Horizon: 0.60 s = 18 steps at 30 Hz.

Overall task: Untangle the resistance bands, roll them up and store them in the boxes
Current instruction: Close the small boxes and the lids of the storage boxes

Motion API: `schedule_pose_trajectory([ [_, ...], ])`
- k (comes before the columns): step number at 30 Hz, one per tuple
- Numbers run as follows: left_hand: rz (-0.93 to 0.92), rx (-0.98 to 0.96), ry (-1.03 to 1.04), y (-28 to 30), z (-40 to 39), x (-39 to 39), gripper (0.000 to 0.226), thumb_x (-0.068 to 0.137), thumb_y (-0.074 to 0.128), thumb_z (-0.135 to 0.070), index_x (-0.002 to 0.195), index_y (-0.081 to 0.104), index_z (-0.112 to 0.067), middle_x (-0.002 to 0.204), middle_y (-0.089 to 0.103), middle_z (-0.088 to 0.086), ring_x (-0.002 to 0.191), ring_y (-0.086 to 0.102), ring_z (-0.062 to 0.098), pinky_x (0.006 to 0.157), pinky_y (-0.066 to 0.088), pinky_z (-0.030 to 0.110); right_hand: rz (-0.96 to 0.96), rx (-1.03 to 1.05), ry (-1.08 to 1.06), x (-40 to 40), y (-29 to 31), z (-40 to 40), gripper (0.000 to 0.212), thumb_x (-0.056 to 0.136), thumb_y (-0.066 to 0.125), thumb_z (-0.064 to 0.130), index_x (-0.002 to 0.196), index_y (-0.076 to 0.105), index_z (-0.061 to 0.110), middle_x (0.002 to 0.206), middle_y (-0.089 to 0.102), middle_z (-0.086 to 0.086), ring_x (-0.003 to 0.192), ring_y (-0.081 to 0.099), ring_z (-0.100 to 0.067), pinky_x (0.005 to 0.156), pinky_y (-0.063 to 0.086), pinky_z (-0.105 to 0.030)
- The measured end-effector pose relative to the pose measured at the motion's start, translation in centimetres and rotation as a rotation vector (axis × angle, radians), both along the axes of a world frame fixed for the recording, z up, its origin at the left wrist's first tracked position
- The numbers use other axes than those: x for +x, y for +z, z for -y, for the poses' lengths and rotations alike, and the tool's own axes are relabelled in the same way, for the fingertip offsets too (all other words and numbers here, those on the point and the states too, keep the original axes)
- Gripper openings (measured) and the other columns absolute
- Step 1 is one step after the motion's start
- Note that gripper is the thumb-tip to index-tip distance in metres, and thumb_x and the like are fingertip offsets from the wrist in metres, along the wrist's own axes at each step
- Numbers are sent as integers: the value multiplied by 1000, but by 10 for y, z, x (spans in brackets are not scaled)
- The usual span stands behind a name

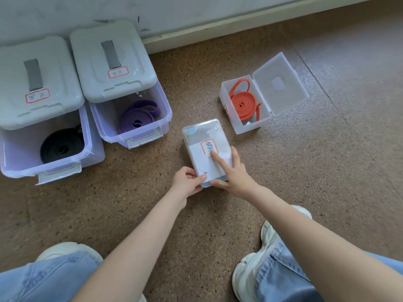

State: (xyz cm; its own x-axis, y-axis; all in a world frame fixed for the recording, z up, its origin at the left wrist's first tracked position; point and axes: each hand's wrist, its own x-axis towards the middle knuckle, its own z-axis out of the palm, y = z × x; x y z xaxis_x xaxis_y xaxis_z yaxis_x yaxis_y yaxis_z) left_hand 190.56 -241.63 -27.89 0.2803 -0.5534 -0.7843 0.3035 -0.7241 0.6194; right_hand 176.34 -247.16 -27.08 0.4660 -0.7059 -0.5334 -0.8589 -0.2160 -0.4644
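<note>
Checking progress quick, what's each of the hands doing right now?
Left hand: gripping the near end of the closed clear box.
Right hand: on the same box, index finger pressing its lid.

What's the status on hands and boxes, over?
Left hand grips the near corner of the closed clear box; right hand presses its lid. Orange band rolled in the open box. Nothing obstructing.

Under me: brown speckled floor, thin seam line crossing right side. Ahead: grey scuffed wall, pale baseboard along its foot. Soft even daylight, faint shadows.
</note>
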Motion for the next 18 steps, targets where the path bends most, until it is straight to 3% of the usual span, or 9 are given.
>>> schedule_pose_trajectory([
  [6, 25, 35, -7, 3, 2, -2, 20, 84, 66, -3, 85, 49, -13, 110, 61, 16, 100, 64, 29, 81, 57, 40, -74, -52, -26, 6, 8, -1, 81, 85, 61, 47, 144, 6, 48, 154, -7, -12, 123, 34, -45, 100, 36, -48],
  [9, 79, 13, 18, 5, 15, 5, 19, 85, 64, -3, 96, 50, -11, 113, 58, 14, 102, 62, 27, 84, 56, 40, -2, -57, -134, 18, 11, 12, 82, 81, 68, 38, 146, 18, 36, 149, 9, -13, 122, 38, -43, 103, 37, -46],
  [11, 225, -59, 3, 9, 32, 14, 26, 86, 61, -1, 108, 51, -9, 118, 57, 13, 103, 60, 25, 88, 54, 40, 57, -111, -168, 33, 11, 26, 73, 83, 67, 28, 144, 27, 27, 146, 15, -15, 123, 38, -42, 104, 36, -45],
  [14, 633, -219, -309, 11, 57, 28, 53, 88, 56, -5, 138, 40, -13, 140, 40, 11, 121, 50, 24, 103, 43, 42, 101, -218, -164, 57, 9, 55, 55, 87, 60, 17, 137, 38, 21, 143, 20, -16, 122, 36, -41, 99, 36, -44],
  [18, 910, -220, -704, 1, 80, 39, 65, 96, 47, -22, 150, 11, -18, 159, -2, 8, 145, 9, 26, 115, 17, 38, 99, -325, -147, 77, 6, 98, 47, 89, 59, 13, 132, 43, 19, 140, 25, -16, 123, 34, -37, 97, 38, -43],
])
